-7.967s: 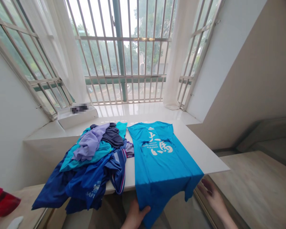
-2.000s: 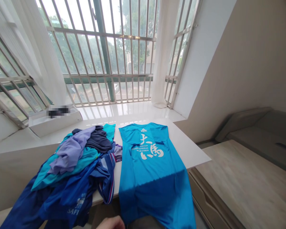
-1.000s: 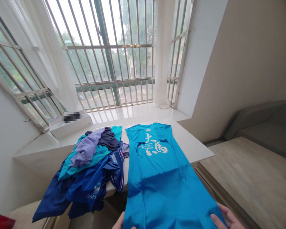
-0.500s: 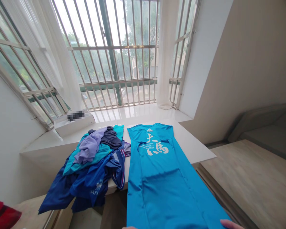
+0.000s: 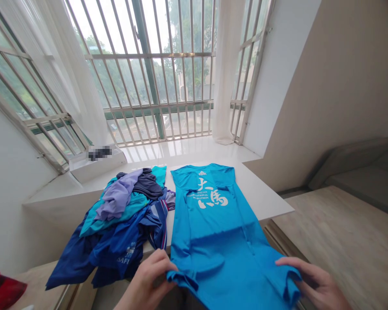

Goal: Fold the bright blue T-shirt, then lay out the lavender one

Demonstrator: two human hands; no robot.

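Observation:
A bright blue T-shirt [image 5: 210, 232] lies flat on a white table [image 5: 265, 202], with a white print and the words "Dalian International Marathon" on it. My left hand [image 5: 151, 280] pinches the shirt's hem at its left corner, and my right hand [image 5: 313, 282] holds the right corner. The hem curls up between them. To the left of the shirt sits a heaped pile of clothes [image 5: 116, 228] in navy, teal, lilac and dark grey, close to my left hand but apart from it.
A white box [image 5: 97, 165] with a blurred patch on it stands on the glossy window sill [image 5: 181, 148] behind the table. Barred windows and white curtains [image 5: 226, 73] fill the back. A beige wooden surface [image 5: 339, 245] lies to the right, and a red object [image 5: 1, 290] sits at lower left.
Both hands have come up into view, gripping the shirt's lower corners. The hem, which ran off the bottom of the view, is now drawn up and folded over toward the table.

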